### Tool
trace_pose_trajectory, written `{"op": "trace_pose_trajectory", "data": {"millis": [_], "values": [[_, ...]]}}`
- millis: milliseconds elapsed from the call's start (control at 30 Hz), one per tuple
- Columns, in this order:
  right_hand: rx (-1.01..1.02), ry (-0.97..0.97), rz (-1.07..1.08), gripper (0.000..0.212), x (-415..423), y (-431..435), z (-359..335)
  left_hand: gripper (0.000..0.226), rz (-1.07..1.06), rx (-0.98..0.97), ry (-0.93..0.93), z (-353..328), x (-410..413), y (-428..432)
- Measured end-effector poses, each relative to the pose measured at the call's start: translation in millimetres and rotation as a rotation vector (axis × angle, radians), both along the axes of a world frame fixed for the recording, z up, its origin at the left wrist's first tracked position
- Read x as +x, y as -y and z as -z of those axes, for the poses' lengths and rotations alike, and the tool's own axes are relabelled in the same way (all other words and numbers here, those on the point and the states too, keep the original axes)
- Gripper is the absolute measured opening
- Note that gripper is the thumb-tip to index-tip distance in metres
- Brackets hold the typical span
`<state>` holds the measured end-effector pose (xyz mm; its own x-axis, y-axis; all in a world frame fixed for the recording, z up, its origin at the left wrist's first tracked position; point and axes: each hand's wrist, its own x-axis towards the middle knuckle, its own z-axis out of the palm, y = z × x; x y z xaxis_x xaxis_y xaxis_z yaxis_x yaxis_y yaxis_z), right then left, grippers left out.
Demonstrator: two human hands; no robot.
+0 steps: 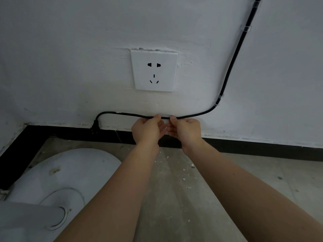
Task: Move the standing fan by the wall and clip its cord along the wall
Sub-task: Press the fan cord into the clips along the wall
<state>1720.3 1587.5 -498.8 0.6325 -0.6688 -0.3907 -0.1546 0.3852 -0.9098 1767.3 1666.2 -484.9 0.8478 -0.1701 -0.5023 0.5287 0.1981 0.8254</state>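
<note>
A black cord (232, 60) runs down the white wall from the top right, held by clear clips (246, 28), then bends left below the socket. Its plug (94, 127) hangs unplugged at the black skirting. My left hand (148, 128) and my right hand (185, 129) pinch the horizontal stretch of cord side by side, thumbs on top, pressing it against the wall. Between the thumbs I see a faint clear piece, too small to tell what it is. The white round fan base (70, 172) and its pole (26, 217) sit on the floor at lower left.
A white wall socket (154, 70) sits above my hands with nothing plugged in. Black skirting (262, 147) lines the bottom of the wall. The concrete floor (183, 189) carries small white plaster flakes. A wall corner lies at the far left.
</note>
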Motion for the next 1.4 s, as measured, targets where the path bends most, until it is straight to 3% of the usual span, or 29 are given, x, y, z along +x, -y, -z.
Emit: {"op": "trace_pose_trajectory", "data": {"millis": [367, 633, 1133, 1200, 1400], "values": [[-0.032, -0.036, -0.019, 0.023, 1, 3, 0, 0.015, -0.059, -0.042, -0.067, 9, 2, 3], [-0.060, -0.142, -0.019, 0.015, 0, 8, -6, 0.014, -0.049, 0.205, 0.031, 18, 4, 8], [-0.108, -0.129, -0.029, 0.026, 0, 11, -4, 0.014, -0.073, 0.123, 0.001, 19, 4, 11], [-0.113, -0.128, -0.029, 0.026, 0, 11, -4, 0.024, -0.072, 0.125, 0.000, 17, 3, 11], [-0.119, -0.144, -0.039, 0.021, 1, 11, -4, 0.030, -0.043, 0.287, 0.081, 12, 9, 15]]}}
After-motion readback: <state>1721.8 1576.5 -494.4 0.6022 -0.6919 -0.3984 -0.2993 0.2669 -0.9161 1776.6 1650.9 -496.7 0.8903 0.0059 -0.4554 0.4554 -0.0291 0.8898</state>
